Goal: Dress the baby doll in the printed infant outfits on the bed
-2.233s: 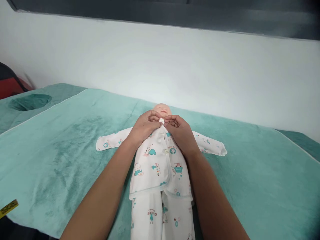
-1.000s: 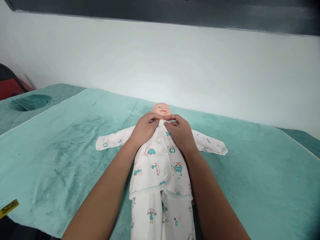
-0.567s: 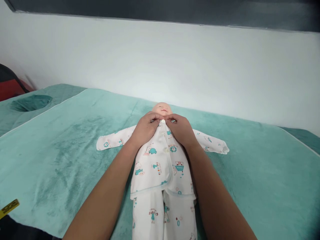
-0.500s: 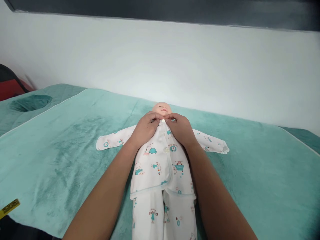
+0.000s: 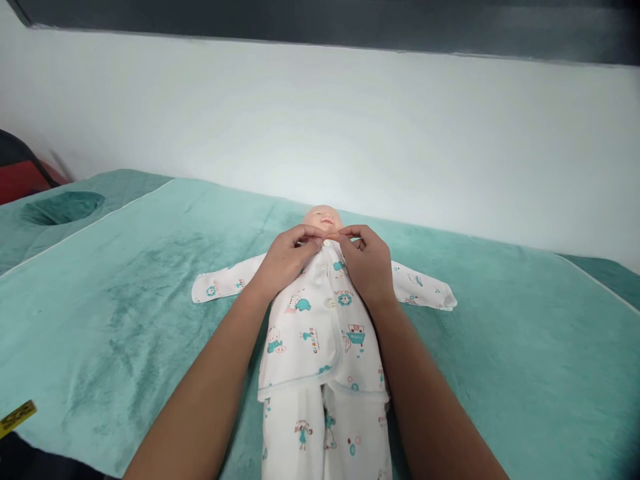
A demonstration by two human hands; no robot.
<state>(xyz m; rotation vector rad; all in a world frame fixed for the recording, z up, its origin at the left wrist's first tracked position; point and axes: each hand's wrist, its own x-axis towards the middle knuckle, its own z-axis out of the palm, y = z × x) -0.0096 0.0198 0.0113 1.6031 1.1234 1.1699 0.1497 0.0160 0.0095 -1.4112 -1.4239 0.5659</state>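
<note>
A baby doll [image 5: 324, 217] lies on its back on a teal blanket [image 5: 125, 287], arms spread, dressed in a white printed shirt [image 5: 315, 327] and matching trousers [image 5: 325, 433]. My left hand [image 5: 287, 257] pinches the left side of the shirt collar just under the doll's chin. My right hand [image 5: 367, 263] pinches the right side of the collar. Their fingertips meet at the top button [image 5: 327, 243]. Another button [image 5: 330, 304] sits lower on the shirt front.
A white wall rises close behind the doll's head. At the far left the blanket has a dark round hollow [image 5: 60, 207], with a red and black object [image 5: 20, 177] behind it. A yellow tag [image 5: 17, 418] lies at the lower left edge.
Both hands have stayed at the collar, working the top button with small finger movements. The button, hidden a second ago, now shows between the fingertips. The doll has not moved.
</note>
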